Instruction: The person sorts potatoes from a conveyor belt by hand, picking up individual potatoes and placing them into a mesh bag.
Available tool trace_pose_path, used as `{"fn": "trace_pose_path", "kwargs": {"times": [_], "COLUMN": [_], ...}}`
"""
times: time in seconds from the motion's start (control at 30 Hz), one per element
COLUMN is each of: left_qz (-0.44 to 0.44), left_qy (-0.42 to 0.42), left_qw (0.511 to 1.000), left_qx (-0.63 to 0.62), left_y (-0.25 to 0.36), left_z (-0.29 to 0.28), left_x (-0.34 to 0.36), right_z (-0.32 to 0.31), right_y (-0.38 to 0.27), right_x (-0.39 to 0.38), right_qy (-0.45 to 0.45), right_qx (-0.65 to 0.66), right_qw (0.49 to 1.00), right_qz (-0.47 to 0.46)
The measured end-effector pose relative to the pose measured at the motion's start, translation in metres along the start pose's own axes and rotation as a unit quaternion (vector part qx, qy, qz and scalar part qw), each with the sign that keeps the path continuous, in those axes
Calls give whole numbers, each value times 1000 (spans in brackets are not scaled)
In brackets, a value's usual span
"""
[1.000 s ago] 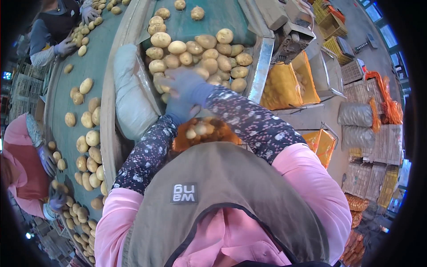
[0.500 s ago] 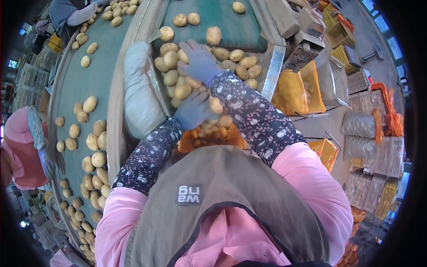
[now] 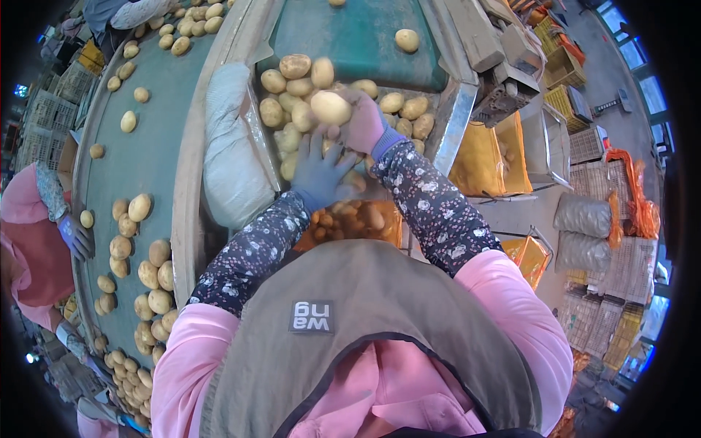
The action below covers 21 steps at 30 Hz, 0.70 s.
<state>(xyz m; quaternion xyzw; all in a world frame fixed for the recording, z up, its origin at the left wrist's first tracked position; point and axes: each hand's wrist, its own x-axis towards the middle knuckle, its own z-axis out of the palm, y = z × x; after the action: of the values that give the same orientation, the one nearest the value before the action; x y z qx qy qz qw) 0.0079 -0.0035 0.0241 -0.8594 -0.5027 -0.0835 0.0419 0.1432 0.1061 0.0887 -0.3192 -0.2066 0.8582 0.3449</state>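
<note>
In a gloved grip, my right hand (image 3: 367, 125) lifts a large pale potato (image 3: 331, 108) above the heap at the end of the green belt (image 3: 350, 55). My left hand (image 3: 321, 174), also gloved, has its fingers spread over the lower edge of the metal chute, against the potatoes there. Around both hands lie several more potatoes (image 3: 295, 66), pressed together in the chute. Just below the hands, an orange mesh bag (image 3: 391, 223) hangs open with potatoes inside, partly hidden by my body.
A wrapped white pad (image 3: 235, 146) covers the chute's left side. Further left runs another green belt (image 3: 157, 87) carrying potatoes, with a co-worker's gloved hand (image 3: 74, 235) at its edge. To the right are a yellow mesh bag (image 3: 475, 157) on a frame and stacked crates (image 3: 624, 266).
My right hand has drawn back to the right from the heap and now holds up a potato. My left hand has shifted slightly. Potatoes from the belt have come down into the heap.
</note>
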Motion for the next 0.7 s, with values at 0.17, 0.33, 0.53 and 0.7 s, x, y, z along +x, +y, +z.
{"fn": "trace_pose_path", "kwargs": {"times": [0.17, 0.33, 0.53, 0.7], "left_qz": [18, 53, 140, 192], "left_qy": [-16, -34, -2, -56], "left_qw": [1000, 998, 989, 980], "left_qx": [14, -13, -46, -25], "left_y": [-8, -21, -25, -23], "left_z": [0, 16, 19, 20], "left_x": [7, 13, 17, 33], "right_z": [-13, -5, 1, -18], "right_y": [-3, 5, -7, -18], "right_x": [-7, -11, -40, -58], "right_qy": [-154, -138, -78, 2], "right_qx": [103, -64, -312, -366], "right_qw": [979, 986, 917, 855], "right_qz": [81, -74, -235, -369]}}
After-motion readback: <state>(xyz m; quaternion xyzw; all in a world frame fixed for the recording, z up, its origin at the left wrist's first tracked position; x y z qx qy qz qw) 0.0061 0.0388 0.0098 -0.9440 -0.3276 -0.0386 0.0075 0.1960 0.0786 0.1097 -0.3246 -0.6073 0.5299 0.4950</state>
